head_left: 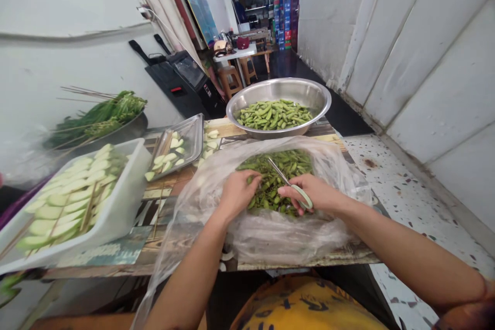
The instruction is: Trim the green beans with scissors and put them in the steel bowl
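In my right hand is a pair of scissors with pale green handles, its metal blades pointing up and to the left over a heap of green soybean pods. The pods lie in an opened clear plastic bag on the table. My left hand is at the heap's left side with thumb and fingers pinched together; what is between them is hidden. Beyond the bag stands a wide steel bowl holding more green pods.
To the left, a white plastic tub holds skewered pale green slices. A metal tray with cut pieces and sticks lies behind it, near a bowl of leafy greens. Farther off are a small table and stools.
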A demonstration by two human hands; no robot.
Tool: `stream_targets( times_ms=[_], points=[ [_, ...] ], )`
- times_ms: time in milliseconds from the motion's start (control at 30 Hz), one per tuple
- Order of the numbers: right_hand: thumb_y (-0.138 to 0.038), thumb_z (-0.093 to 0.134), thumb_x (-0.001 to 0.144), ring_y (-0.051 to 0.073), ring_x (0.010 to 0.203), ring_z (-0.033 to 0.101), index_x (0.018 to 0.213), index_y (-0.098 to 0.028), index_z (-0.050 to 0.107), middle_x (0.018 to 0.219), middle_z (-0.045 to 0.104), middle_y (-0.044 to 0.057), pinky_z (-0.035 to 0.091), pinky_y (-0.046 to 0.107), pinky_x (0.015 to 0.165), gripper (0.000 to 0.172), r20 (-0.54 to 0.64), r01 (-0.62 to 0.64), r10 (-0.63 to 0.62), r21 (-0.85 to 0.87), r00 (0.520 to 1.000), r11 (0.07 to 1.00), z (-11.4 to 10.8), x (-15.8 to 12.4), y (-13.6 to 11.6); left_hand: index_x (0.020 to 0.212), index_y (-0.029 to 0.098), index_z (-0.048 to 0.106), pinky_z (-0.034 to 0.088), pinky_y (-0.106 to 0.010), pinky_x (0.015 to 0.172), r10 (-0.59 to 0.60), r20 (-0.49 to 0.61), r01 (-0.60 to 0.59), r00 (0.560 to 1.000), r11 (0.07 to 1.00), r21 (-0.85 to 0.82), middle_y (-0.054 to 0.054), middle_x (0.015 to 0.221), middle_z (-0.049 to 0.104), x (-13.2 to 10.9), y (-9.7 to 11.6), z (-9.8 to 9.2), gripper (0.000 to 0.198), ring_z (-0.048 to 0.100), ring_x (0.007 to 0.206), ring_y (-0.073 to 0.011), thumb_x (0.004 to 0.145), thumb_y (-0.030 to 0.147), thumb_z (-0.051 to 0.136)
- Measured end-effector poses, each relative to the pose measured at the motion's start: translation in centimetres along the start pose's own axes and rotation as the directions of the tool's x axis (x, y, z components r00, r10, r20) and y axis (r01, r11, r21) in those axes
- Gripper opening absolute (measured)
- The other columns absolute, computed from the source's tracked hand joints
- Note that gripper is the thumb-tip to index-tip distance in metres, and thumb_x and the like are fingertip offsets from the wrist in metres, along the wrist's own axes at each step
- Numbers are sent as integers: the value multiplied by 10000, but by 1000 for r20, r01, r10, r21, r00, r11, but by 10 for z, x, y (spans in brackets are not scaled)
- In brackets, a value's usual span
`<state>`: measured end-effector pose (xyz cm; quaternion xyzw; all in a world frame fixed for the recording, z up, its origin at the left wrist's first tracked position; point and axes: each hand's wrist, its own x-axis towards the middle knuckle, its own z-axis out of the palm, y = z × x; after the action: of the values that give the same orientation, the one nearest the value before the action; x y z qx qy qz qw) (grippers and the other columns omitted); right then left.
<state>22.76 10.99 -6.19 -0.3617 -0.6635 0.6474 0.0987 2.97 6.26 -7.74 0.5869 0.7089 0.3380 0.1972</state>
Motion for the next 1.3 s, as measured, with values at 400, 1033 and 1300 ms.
stream_targets(
  times_ms=[400, 1033, 1300],
  points=[
    [-577, 552, 752, 44, 303, 377, 576, -144, 495, 445, 523, -23, 275, 168, 291, 470, 153, -25, 37, -80, 988, 996, 2, -5, 3, 544, 149, 499, 215, -174, 345, -327, 43, 300, 944, 797, -525, 59, 453, 416, -5, 10, -4, 345, 310, 345, -35, 679, 429, 650],
    [-538, 626, 707, 60, 334, 429, 580, -154, 474, 432, 486, -43, 295, 164, 324, 431, 6, 28, -28, -43, 1000, 999, 6, -3, 3, 680, 138, 501, 145, -133, 311, -172, 446, 457, 878, 574, -679, 44, 564, 475, -6, 18, -5, 272, 305, 344, 1, 662, 346, 675],
    [-537, 576, 751, 50, 327, 406, 649, -146, 506, 469, 527, -35, 282, 163, 303, 410, 98, 18, -19, 13, 995, 1000, 3, -1, 4, 801, 132, 531, 157, -110, 263, -110, 525, 530, 844, 318, -786, -10, 656, 551, -1, 12, -12, 193, 391, 385, -30, 621, 201, 541]
  ],
)
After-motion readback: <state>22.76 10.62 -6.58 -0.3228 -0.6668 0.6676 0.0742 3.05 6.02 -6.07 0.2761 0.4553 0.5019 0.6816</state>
